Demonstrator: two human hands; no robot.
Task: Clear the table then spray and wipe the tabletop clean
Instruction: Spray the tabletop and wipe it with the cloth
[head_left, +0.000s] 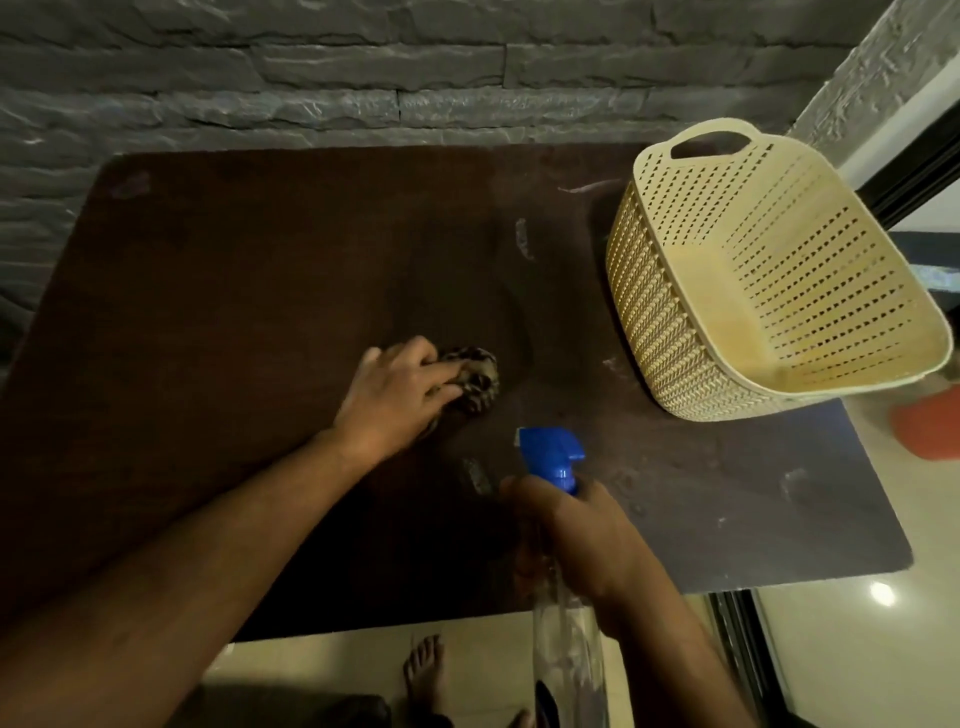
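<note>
We see the left hand (397, 387) with its grip curled on a bunched patterned cloth (475, 376), pressed to the dark table (234, 291) near centre. Right hand (571, 535) grip is wrapped round the neck of a clear spray bottle (563, 613), blue nozzle toward the cloth. Cream basket (769, 280) sits at the table's right edge.

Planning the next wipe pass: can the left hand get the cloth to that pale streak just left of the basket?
Probably yes. The left hand grips the cloth, and the tabletop between it and the streak looks bare; the basket sits to the side.
</note>
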